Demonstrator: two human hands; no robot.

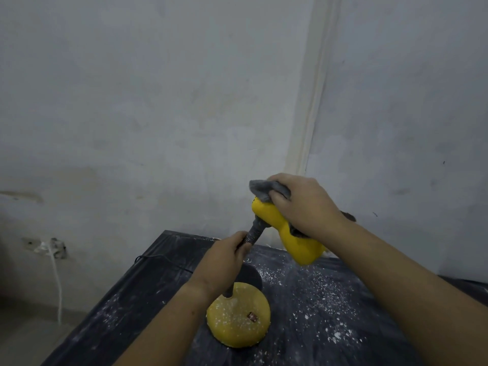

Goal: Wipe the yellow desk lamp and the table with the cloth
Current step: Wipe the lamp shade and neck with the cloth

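1 head-worn view, forward and down, close over the table (330, 299).

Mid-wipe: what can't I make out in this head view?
In the head view:
Grey cloth: mostly covered by the right hand.
Dark flexible lamp neck: middle hidden inside the left hand.
Small brown item on the round yellow lamp base: too small to identify.
Dark dusty table: near side cut off by the bottom edge.
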